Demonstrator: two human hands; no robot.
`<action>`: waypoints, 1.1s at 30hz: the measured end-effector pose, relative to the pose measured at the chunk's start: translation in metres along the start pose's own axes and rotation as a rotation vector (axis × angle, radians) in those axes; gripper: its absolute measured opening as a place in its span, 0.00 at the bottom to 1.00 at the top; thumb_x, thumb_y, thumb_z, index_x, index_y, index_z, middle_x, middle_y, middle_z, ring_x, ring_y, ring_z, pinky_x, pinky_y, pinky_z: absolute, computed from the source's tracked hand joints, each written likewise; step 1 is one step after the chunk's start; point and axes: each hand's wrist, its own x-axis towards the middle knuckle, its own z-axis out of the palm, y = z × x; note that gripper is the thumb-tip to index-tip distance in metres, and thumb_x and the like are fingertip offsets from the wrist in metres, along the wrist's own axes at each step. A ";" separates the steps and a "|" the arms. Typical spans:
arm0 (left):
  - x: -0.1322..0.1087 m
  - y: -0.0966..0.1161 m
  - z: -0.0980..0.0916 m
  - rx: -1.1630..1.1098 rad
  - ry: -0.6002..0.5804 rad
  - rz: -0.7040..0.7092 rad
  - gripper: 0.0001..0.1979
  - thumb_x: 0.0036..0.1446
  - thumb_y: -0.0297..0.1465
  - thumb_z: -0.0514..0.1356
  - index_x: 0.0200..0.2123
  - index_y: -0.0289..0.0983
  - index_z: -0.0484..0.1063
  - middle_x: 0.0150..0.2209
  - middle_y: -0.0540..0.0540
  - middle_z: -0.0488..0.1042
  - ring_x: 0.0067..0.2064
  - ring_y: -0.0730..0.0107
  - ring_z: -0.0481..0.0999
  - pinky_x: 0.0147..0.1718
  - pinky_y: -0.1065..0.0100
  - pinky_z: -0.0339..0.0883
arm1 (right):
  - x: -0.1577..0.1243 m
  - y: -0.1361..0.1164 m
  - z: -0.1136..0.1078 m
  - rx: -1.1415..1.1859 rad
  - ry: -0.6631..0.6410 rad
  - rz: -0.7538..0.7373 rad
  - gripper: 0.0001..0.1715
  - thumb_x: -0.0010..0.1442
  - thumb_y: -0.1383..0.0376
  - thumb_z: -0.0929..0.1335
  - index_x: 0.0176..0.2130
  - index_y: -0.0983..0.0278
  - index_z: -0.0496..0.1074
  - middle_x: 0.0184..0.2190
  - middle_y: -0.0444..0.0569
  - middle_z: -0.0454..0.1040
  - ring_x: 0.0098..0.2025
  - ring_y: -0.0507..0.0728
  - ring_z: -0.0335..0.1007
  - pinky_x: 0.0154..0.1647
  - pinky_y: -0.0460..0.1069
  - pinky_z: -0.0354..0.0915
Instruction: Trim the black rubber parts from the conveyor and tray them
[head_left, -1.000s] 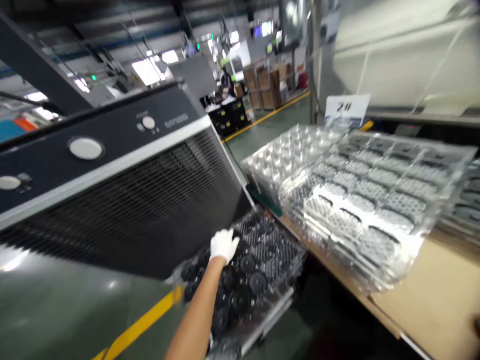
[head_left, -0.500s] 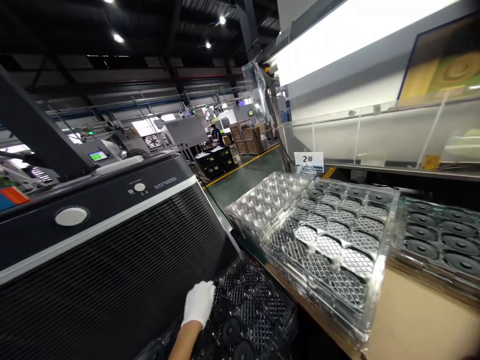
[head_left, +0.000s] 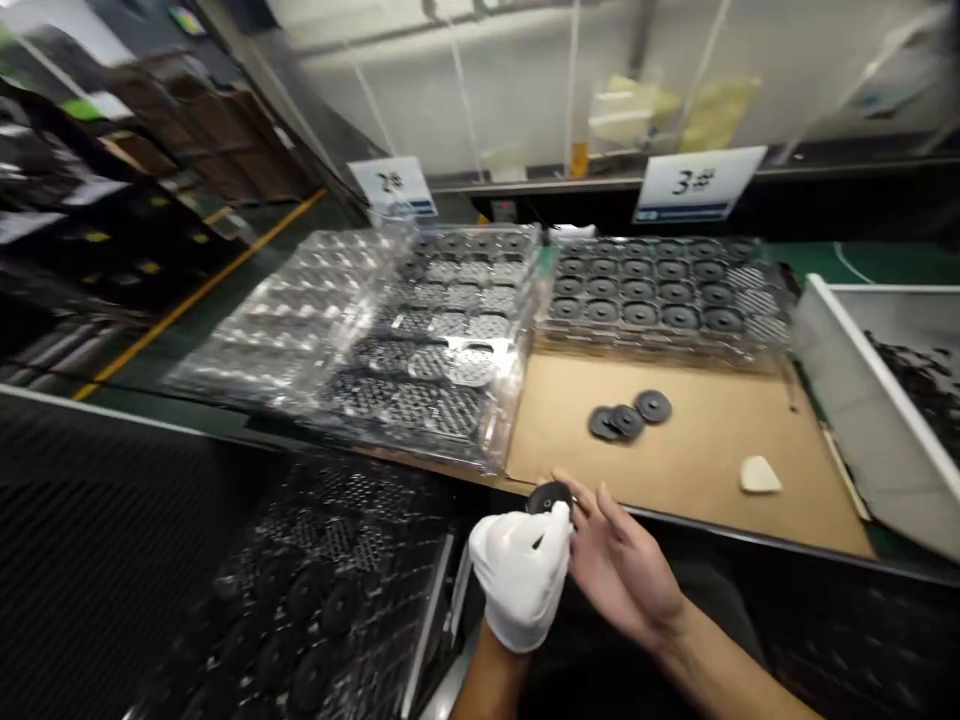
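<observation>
Cardboard-topped worktop (head_left: 697, 470): stacked clear plastic trays (head_left: 660, 290) of black discs; signs reading "3#" (head_left: 697, 183) and "2#" (head_left: 390, 185); 3 loose discs (head_left: 628, 415). White-gloved left hand (head_left: 521, 575) pinches 1 black disc (head_left: 550, 498); bare right hand (head_left: 619, 565) open, just beside it.

Black disc (head_left: 550, 497) half hidden behind gloved left hand (head_left: 520, 575); lower-left tray (head_left: 300, 570) blurred, cut off.

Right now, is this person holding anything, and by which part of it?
A small black disc, gripped by its lower edge in the white-gloved left hand, with the bare right hand's fingertips at its rim.
</observation>
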 end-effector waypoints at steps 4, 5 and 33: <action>0.007 0.047 0.038 0.021 -0.138 0.181 0.14 0.65 0.42 0.61 0.31 0.45 0.83 0.22 0.44 0.77 0.25 0.63 0.75 0.30 0.58 0.65 | -0.009 -0.033 -0.016 0.195 0.097 -0.063 0.23 0.72 0.50 0.64 0.57 0.61 0.73 0.61 0.50 0.76 0.57 0.61 0.78 0.67 0.60 0.64; 0.009 0.053 0.042 0.015 -0.154 0.271 0.12 0.64 0.43 0.63 0.37 0.45 0.84 0.24 0.45 0.79 0.27 0.62 0.76 0.30 0.58 0.65 | -0.013 -0.042 -0.023 0.210 0.106 -0.060 0.23 0.73 0.51 0.63 0.57 0.62 0.72 0.59 0.51 0.78 0.55 0.61 0.79 0.65 0.59 0.66; 0.054 0.091 0.059 -0.790 -0.487 -0.445 0.07 0.63 0.32 0.63 0.39 0.38 0.82 0.38 0.48 0.84 0.35 0.69 0.79 0.35 0.69 0.73 | -0.030 -0.142 -0.078 -0.295 -0.117 0.296 0.40 0.75 0.44 0.53 0.74 0.65 0.47 0.39 0.58 0.83 0.34 0.63 0.85 0.36 0.63 0.81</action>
